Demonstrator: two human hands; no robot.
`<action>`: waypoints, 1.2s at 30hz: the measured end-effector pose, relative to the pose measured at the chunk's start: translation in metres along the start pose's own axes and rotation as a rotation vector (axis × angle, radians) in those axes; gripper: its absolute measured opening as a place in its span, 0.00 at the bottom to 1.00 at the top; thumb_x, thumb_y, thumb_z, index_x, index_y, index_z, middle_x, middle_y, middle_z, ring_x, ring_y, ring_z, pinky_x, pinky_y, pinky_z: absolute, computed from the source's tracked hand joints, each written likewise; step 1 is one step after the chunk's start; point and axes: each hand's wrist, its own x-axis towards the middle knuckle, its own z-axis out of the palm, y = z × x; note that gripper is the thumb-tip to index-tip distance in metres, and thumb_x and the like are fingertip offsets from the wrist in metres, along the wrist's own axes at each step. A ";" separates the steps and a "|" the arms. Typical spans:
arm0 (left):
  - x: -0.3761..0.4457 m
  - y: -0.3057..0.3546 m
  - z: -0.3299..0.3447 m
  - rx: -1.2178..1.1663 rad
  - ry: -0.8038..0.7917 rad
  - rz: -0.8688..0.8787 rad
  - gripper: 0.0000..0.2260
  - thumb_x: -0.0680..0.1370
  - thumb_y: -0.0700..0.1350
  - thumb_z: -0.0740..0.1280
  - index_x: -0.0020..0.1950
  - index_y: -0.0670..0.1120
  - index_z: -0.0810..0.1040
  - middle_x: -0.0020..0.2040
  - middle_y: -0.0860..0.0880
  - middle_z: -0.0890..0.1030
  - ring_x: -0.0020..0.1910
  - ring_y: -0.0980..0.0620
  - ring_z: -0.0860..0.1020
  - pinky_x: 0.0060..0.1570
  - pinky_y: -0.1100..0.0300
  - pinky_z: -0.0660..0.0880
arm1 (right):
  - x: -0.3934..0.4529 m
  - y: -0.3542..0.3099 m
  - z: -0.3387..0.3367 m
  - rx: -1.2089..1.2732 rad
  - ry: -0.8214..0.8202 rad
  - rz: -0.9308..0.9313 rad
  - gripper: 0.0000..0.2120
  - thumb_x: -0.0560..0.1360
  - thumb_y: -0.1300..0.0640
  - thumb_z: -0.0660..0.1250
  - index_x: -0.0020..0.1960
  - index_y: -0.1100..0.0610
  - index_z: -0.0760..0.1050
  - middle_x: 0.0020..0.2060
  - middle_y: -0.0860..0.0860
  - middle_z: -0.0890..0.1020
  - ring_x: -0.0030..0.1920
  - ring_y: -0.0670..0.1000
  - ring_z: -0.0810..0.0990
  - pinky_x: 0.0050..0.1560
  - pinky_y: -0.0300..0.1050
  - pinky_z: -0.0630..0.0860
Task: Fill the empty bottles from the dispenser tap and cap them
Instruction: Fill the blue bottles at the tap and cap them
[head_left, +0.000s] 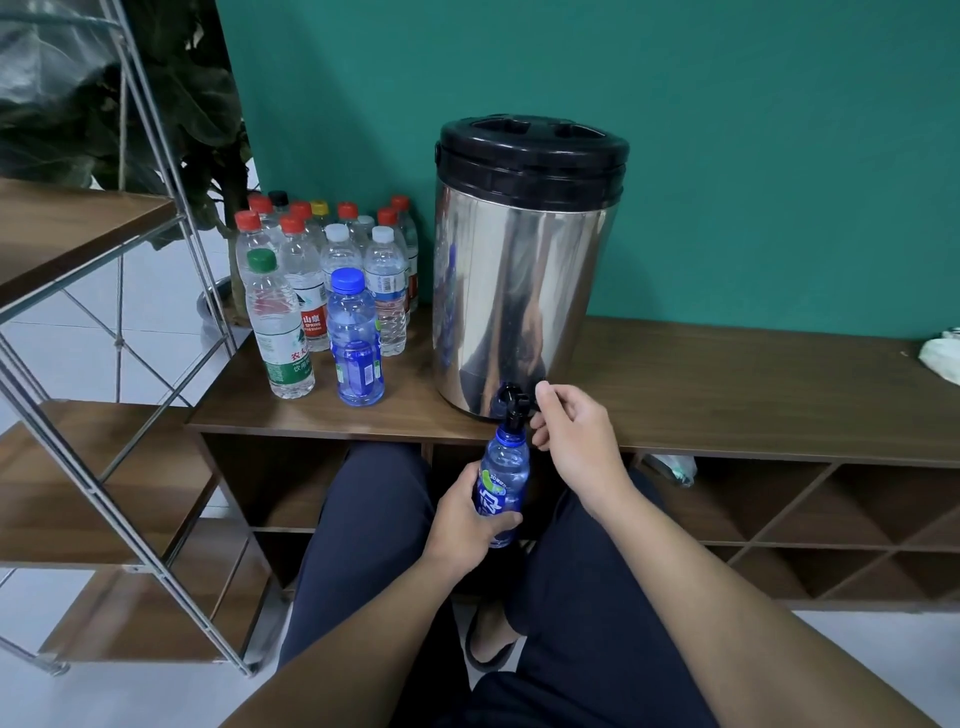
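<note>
I have the blue bottle (503, 486) in my left hand (467, 525), fingers wrapped round its lower half, thumb across the label. It is uncapped and held upright in front of the counter (727, 374), its open neck right under the black tap (514, 402) of the steel dispenser (524, 291). I cannot tell whether water is running or how full the bottle is.

My right hand (576, 436) is at the tap, thumb and forefinger pinching the tap's lever from the right side, the other fingers curled loosely underneath.

The dispenser stands on the counter against the green wall, black lid (532, 150) on top, the tap overhanging the front edge.

To the left of it on the counter is a cluster of capped bottles (332, 260), mostly with red caps, a few white, one yellow and one black at the back. Nearest me stand a clear bottle with a green cap (278, 327) and a blue bottle with a blue cap (356, 345), side by side, well apart from the dispenser.

A metal-framed shelf (104, 312) sits at the far left, and a white crumpled thing (943, 356) lies at the counter's right end.
</note>
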 end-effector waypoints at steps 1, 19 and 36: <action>0.001 -0.001 0.000 0.004 -0.002 0.002 0.33 0.71 0.39 0.86 0.71 0.56 0.78 0.59 0.56 0.88 0.58 0.55 0.87 0.66 0.50 0.82 | 0.002 -0.002 0.002 0.004 -0.009 0.020 0.11 0.88 0.46 0.67 0.56 0.52 0.83 0.40 0.54 0.86 0.36 0.48 0.82 0.48 0.53 0.82; 0.000 -0.001 -0.002 0.029 -0.003 0.009 0.31 0.72 0.40 0.86 0.70 0.57 0.78 0.59 0.56 0.88 0.58 0.56 0.86 0.66 0.50 0.83 | 0.013 -0.011 0.009 0.244 -0.131 0.232 0.08 0.89 0.60 0.63 0.61 0.64 0.78 0.28 0.49 0.66 0.28 0.48 0.63 0.30 0.44 0.65; -0.002 0.001 -0.003 0.006 -0.008 -0.003 0.31 0.72 0.39 0.86 0.70 0.55 0.79 0.58 0.54 0.88 0.57 0.55 0.87 0.65 0.50 0.84 | 0.016 -0.013 0.012 0.173 -0.088 0.235 0.08 0.89 0.58 0.64 0.61 0.62 0.79 0.27 0.48 0.70 0.28 0.48 0.65 0.33 0.46 0.65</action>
